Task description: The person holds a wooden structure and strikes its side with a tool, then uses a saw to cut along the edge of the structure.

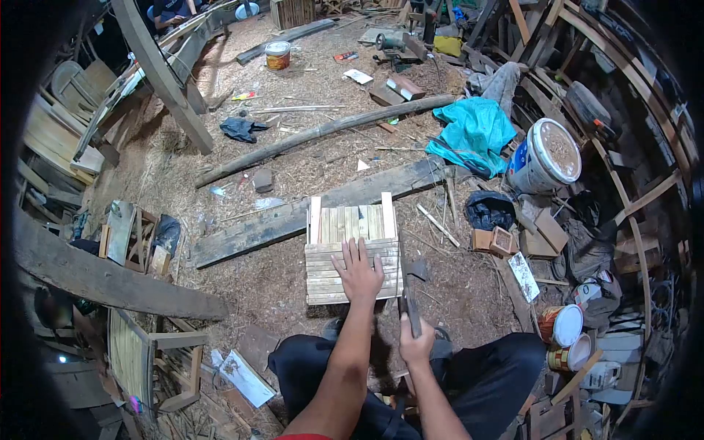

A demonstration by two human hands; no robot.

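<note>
A small slatted bamboo or wooden seat (330, 282) stands in front of my knees, with two upright posts and a short slatted back at its far side. My left hand (359, 279) lies flat on its slats with the fingers stretched out. My right hand (416, 343) is wrapped round a long dark flat tool (411, 308), which runs forward along the right side of the seat. A dark metal piece (418, 269) shows beside the tool, right of the seat.
A plank (249, 238) and a long pole (323, 132) lie across the shavings ahead. To the right are a large white bucket (551, 152), a teal sheet (477, 132) and paint cans (568, 325). A beam (110, 275) crosses at left. Another person (172, 13) sits far back.
</note>
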